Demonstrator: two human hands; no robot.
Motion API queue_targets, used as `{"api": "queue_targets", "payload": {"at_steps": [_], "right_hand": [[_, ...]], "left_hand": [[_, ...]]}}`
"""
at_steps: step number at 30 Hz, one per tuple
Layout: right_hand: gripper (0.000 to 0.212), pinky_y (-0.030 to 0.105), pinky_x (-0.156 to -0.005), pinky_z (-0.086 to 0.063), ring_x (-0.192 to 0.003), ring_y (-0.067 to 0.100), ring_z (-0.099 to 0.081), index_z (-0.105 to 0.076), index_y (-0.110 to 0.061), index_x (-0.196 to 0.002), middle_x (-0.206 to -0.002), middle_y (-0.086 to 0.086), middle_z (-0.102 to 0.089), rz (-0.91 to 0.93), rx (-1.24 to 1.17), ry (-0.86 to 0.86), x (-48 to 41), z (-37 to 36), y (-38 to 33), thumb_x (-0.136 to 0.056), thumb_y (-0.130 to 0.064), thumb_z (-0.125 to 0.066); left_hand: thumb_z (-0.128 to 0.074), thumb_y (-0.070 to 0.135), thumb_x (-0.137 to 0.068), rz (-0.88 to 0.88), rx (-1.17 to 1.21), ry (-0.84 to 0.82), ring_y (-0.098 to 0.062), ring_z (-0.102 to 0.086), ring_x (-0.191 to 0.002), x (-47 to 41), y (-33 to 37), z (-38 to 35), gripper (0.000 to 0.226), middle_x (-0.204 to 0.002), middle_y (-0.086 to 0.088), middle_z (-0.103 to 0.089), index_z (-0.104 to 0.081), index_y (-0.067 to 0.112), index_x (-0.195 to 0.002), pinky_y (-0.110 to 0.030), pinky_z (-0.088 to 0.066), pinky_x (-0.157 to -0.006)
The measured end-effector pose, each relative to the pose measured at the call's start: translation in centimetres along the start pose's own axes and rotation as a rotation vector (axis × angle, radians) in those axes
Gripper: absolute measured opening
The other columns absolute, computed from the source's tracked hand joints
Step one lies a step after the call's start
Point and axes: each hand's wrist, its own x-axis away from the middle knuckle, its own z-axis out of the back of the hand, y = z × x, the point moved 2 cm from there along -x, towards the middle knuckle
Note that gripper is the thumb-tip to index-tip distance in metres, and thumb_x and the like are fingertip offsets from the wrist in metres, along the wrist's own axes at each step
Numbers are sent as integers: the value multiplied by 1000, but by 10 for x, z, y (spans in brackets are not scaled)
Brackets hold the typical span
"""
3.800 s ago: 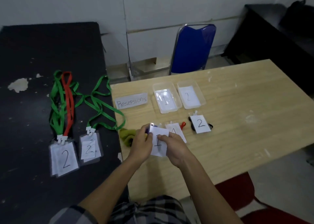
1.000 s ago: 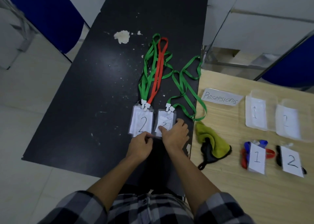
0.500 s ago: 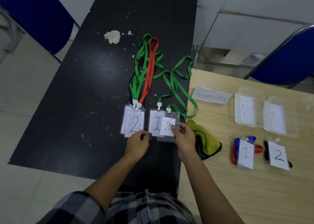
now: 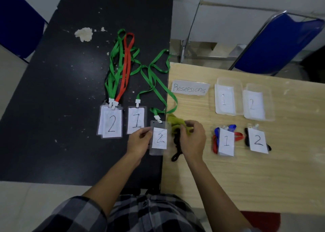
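Surfaces: Black table [image 4: 70,91] fills your 9 o'clock side and butts against a wooden table [image 4: 246,179] at 3 o'clock; a blue chair [image 4: 274,43] stands beyond at 1 o'clock.
Badge holder: the clear badge holder [image 4: 159,138] with a card marked 2 lies across the seam of the two tables. Its white clip [image 4: 157,119] points to 12 o'clock and joins a green lanyard [image 4: 154,84] that loops away the same way.
Left hand: your left hand [image 4: 139,142] pinches the holder's 9 o'clock edge, thumb on top.
Right hand: your right hand [image 4: 193,140] sits at 3 o'clock of the holder, apart from it, with its fingers curled over an olive and black bundle [image 4: 174,124]; you cannot tell whether it grips.
Change: half a second ago this holder overlapped the holder marked 1 [image 4: 136,121], and your right hand touched its 3 o'clock edge. Now it lies just beside that one, at its 4 o'clock. Your right hand has gone to the bundle, and your left hand has come over from below the stack marked 2 [image 4: 110,122].
Wooden table: a paper label [image 4: 190,90] lies at 12 o'clock of the bundle. Two clear trays [image 4: 226,84] lie at the label's 3 o'clock, with two card piles [image 4: 226,141] below them.
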Motion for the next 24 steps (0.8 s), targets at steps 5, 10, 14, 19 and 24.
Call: {"api": "queue_targets", "payload": {"at_steps": [5,10,14,19,24], "right_hand": [[61,48,-100,-35,-124,26,-45,-46,-28,-141,-136,2,-48,47,501,-332,-22,-29,7,-88,-50,-64],[39,44,-88,-44,-105,28,-57,-52,-28,-133,-120,5,-56,155,538,-400,-24,-33,23,-95,-34,-60],[31,33,-72,-48,-86,19,-60,-58,-21,-120,-101,1,-62,-11,103,-303,-18,-3,39,-89,-27,-59],[16,24,-58,-42,-70,12,-61,-55,-26,-106,-79,-2,-64,-153,-97,-275,-7,34,47,-91,-23,-55],[16,22,-66,-40,-85,6,-57,-54,-23,-108,-93,-8,-61,-110,-21,-299,-4,42,59,-95,-33,-58]], "left_hand": [[-60,15,-98,16,-23,86,-24,-68,-99,1,-15,1,16,-102,-2,-72,-71,24,-105,-48,-58,-89],[-61,13,-97,39,-17,115,-24,-69,-99,1,-28,-5,16,-102,-4,-73,-70,26,-99,-46,-59,-89],[-62,16,-97,38,-54,77,-23,-70,-97,1,-32,-23,15,-100,-3,-73,-69,29,-96,-47,-59,-88],[-63,18,-96,-7,-121,23,-20,-70,-96,-7,-31,-44,19,-100,1,-74,-69,36,-92,-47,-59,-88],[-66,20,-94,-38,-178,2,-19,-71,-94,-17,-30,-50,17,-99,1,-74,-71,36,-91,-46,-61,-83]]}}
